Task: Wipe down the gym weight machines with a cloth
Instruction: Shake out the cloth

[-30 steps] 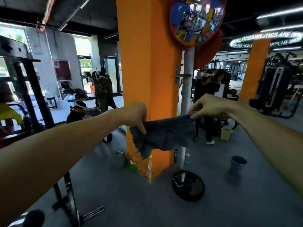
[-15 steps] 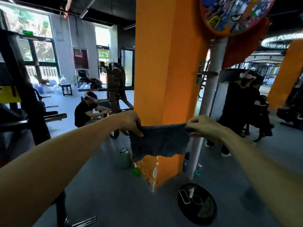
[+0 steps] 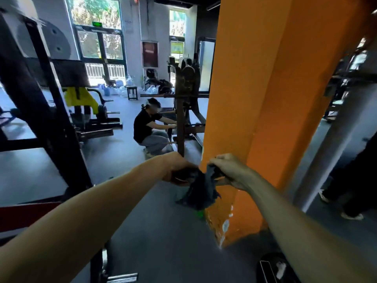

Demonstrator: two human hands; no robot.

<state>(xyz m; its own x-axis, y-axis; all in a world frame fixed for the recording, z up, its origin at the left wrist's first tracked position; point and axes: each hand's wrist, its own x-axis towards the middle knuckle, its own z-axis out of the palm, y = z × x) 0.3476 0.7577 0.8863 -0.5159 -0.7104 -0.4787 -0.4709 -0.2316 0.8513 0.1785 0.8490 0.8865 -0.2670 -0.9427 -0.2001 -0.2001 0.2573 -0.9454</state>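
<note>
**Gripping a bunched cloth with both hands beside the orange pillar**

Gripping the dark cloth (image 3: 201, 193) from either side, the left hand (image 3: 179, 170) and the right hand (image 3: 230, 172) are close together out in front of the person, fingers curled into the fabric. The cloth is gathered up between them, and most of it hangs down in a crumpled fold below the knuckles, in the air above the grey floor (image 3: 163, 231). It touches no machine.

Just behind the hands stands a broad orange pillar (image 3: 255, 99), its paint chipped near the base. A small green object shows at its foot, partly hidden by the cloth. To the left rises a black rack (image 3: 51, 119), its frame slanting up and out of view. Farther back, a crouching person (image 3: 149, 129) in a black top reaches toward a dark weight machine (image 3: 186, 94). Beyond them are tall windows (image 3: 95, 27) and some bags on the floor. A black weight plate (image 3: 273, 268) lies at the lower right.
</note>
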